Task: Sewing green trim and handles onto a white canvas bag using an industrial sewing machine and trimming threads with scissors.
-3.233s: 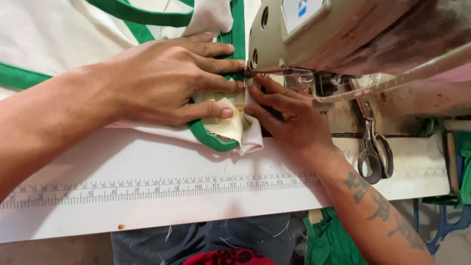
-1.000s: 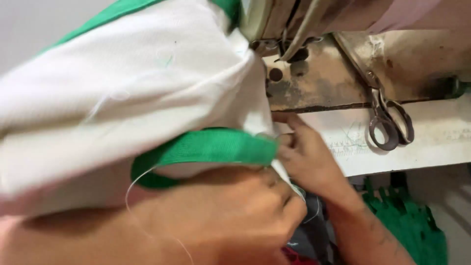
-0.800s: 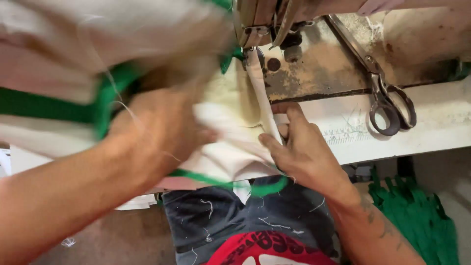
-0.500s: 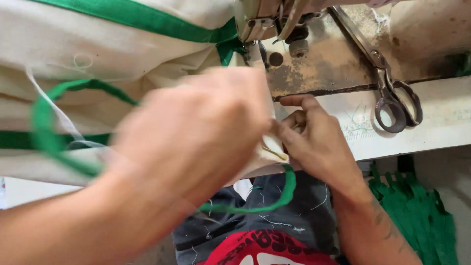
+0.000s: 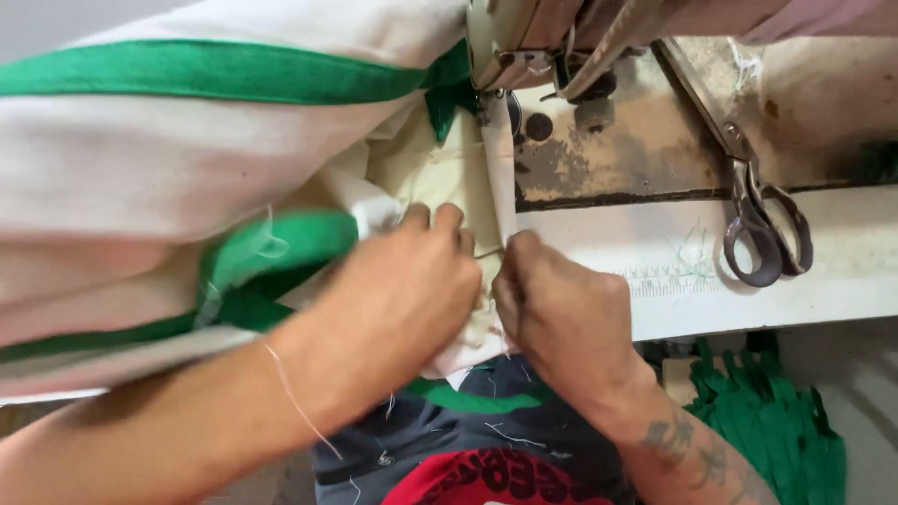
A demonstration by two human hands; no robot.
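A large piece of white cloth (image 5: 187, 168) with green binding strips (image 5: 215, 70) is bunched over the left half of the sewing table. My left hand (image 5: 402, 290) is closed on a fold of the cloth at the table's front edge. Close beside it, my right hand (image 5: 561, 313) pinches the cloth's edge just below the sewing machine head (image 5: 561, 37). The fingertips of both hands are buried in the fabric. A loose white thread lies across my left forearm.
Metal scissors (image 5: 762, 224) lie on the worn machine bed to the right. A white table edge with a printed ruler (image 5: 711, 281) runs under them. A pile of green strips (image 5: 776, 421) sits below at the right, and my lap shows under the table.
The cloth was flat under the needle; it has since been lifted and bunched. Over the last second my left hand swept over the cloth and settled beside my right hand, gripping a fold.
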